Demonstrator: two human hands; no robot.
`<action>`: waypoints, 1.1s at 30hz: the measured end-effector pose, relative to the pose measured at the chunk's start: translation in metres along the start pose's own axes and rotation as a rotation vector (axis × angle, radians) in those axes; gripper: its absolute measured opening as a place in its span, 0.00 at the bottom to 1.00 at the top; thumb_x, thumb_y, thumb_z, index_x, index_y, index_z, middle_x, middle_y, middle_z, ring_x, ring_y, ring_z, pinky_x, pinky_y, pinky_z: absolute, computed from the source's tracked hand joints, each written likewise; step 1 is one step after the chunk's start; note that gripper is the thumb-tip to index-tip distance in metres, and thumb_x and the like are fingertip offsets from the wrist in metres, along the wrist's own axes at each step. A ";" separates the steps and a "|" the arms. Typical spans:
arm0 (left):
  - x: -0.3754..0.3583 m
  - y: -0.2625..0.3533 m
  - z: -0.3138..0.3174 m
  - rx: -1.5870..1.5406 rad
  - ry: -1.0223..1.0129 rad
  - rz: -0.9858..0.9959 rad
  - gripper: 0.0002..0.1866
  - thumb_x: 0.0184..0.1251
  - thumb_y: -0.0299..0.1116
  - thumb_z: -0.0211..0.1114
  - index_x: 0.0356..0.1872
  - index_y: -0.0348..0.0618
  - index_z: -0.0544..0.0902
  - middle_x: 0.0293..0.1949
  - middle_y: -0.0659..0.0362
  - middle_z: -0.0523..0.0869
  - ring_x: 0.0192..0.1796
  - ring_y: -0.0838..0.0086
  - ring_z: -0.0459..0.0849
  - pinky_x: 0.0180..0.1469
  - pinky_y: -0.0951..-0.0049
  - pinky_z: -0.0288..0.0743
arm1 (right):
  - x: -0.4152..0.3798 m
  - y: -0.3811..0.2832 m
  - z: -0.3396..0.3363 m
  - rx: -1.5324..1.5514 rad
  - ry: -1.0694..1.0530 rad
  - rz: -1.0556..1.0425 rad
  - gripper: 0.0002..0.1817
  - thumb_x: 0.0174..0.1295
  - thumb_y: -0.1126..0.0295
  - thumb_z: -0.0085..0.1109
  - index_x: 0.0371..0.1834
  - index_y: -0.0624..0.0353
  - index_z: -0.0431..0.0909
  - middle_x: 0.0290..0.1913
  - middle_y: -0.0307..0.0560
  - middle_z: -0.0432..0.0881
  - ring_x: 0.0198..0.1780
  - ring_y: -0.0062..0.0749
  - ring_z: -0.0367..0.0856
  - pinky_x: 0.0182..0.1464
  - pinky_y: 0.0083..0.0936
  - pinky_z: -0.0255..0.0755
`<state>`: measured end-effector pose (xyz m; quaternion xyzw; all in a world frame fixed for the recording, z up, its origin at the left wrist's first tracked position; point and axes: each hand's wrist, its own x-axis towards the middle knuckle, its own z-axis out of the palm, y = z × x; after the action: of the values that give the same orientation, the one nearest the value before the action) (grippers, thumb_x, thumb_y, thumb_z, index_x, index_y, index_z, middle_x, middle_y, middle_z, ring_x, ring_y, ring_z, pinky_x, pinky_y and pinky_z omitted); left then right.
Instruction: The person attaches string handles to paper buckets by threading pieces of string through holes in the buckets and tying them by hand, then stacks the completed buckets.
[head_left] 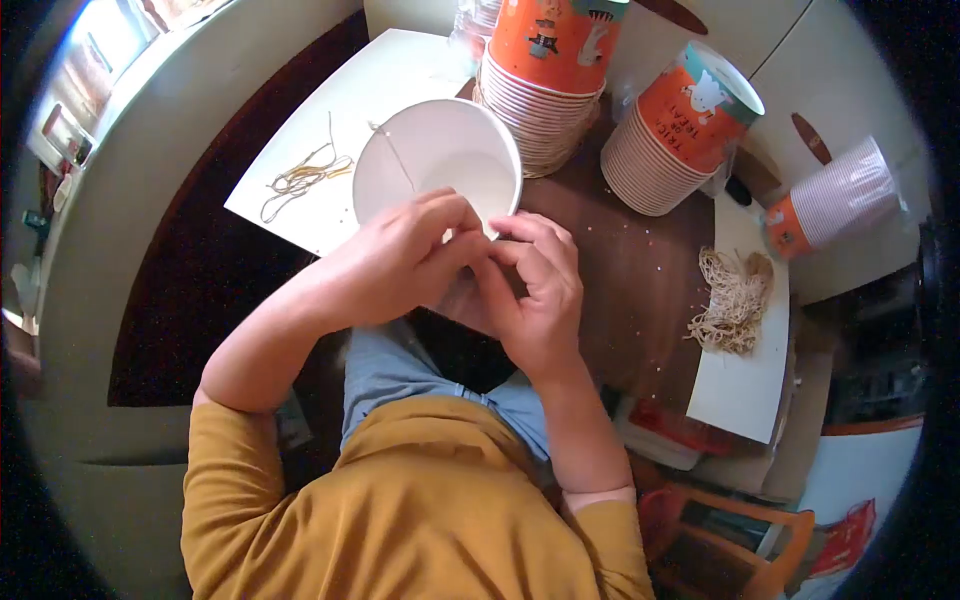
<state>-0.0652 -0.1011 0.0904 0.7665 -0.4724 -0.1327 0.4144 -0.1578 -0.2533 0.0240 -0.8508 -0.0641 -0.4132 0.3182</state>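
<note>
A white paper bucket (455,150) lies tilted with its open mouth toward me, and a thin string (398,160) runs from its far left rim down across the inside to my fingers. My left hand (420,240) is closed in a pinch at the near rim. My right hand (535,280) meets it there, thumb and fingers pinched together. What the fingertips hold is too small and hidden to make out. A loose bundle of tan and yellowish strings (305,177) lies on the white board left of the bucket.
Stacked orange-and-white buckets (545,90) stand behind the bucket; another stack (670,140) leans to the right. A plastic-wrapped stack (830,200) lies at far right. A heap of beige strings (735,300) sits on a white strip (745,390) by the brown table (630,300).
</note>
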 end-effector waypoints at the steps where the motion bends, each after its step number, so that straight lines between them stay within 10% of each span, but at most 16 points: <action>1: 0.002 0.004 -0.003 -0.032 -0.011 -0.076 0.09 0.71 0.31 0.58 0.38 0.34 0.77 0.30 0.56 0.80 0.33 0.73 0.79 0.37 0.73 0.73 | 0.000 0.001 0.001 0.001 0.019 0.014 0.10 0.55 0.68 0.67 0.39 0.56 0.81 0.46 0.44 0.81 0.52 0.43 0.77 0.57 0.38 0.65; 8: 0.026 -0.004 -0.015 -0.278 -0.117 -0.185 0.11 0.71 0.34 0.60 0.38 0.34 0.80 0.28 0.64 0.82 0.32 0.85 0.77 0.35 0.81 0.72 | 0.007 -0.003 0.000 0.077 0.069 0.178 0.10 0.55 0.67 0.68 0.40 0.55 0.82 0.40 0.42 0.84 0.45 0.38 0.79 0.53 0.33 0.66; 18: 0.030 0.022 -0.014 0.057 -0.080 -0.052 0.12 0.69 0.36 0.62 0.35 0.36 0.81 0.25 0.58 0.82 0.28 0.78 0.78 0.33 0.72 0.72 | 0.001 -0.010 0.001 0.485 0.163 0.552 0.09 0.59 0.71 0.66 0.41 0.59 0.81 0.36 0.45 0.85 0.35 0.29 0.81 0.39 0.25 0.73; 33: 0.027 0.023 -0.007 -0.019 -0.045 0.068 0.10 0.67 0.35 0.62 0.33 0.36 0.80 0.24 0.55 0.81 0.27 0.73 0.77 0.31 0.69 0.72 | 0.002 -0.006 -0.010 0.149 0.094 0.316 0.06 0.58 0.71 0.67 0.36 0.58 0.80 0.32 0.44 0.82 0.34 0.36 0.81 0.38 0.29 0.74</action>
<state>-0.0617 -0.1251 0.1174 0.7429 -0.5062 -0.1403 0.4150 -0.1649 -0.2547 0.0330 -0.8041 0.0549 -0.3916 0.4439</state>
